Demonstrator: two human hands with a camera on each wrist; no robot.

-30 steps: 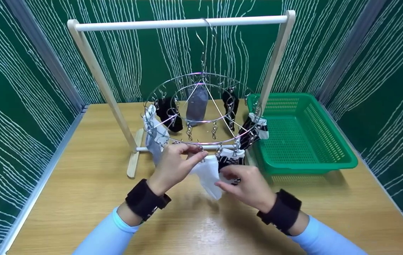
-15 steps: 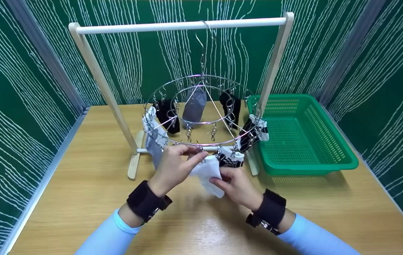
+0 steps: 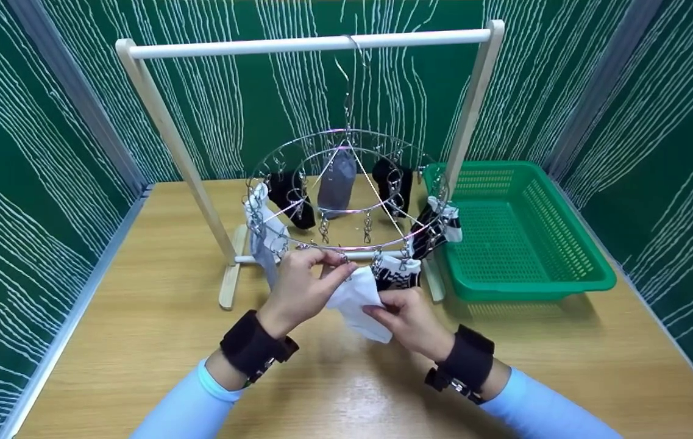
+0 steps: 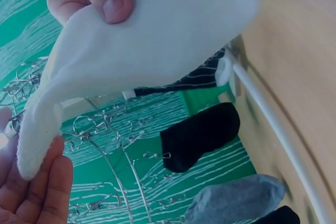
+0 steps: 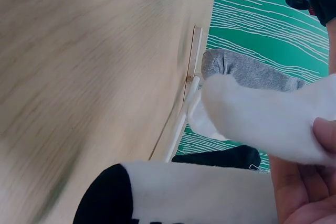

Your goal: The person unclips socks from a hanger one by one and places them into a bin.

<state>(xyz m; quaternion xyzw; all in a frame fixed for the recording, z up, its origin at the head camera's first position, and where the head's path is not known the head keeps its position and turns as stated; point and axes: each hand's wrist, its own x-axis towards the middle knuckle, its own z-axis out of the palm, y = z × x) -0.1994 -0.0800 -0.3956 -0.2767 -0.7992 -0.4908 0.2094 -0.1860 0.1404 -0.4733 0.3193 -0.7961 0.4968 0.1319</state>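
A round metal clip hanger (image 3: pixel 346 247) hangs from the wooden rack's bar (image 3: pixel 309 44), with several socks clipped round it. At its near edge hangs a white sock (image 3: pixel 355 300). My left hand (image 3: pixel 337 263) pinches the clip at the sock's top. My right hand (image 3: pixel 378 310) grips the sock lower down; in the left wrist view its thumb presses the white sock (image 4: pixel 147 40). The white sock (image 5: pixel 262 114) also fills the right wrist view. A black-and-white patterned sock (image 3: pixel 398 273) hangs just right of it.
A green plastic basket (image 3: pixel 565 286) stands on the wooden table at the right, with nothing in it. On the hanger's far side hang a grey sock (image 3: pixel 335 183) and black socks (image 3: pixel 288 198). Green patterned walls close in on three sides.
My right hand has moved left and up and taken hold of the white sock. The left hand has stayed at the clip. The hanger has swung slightly.
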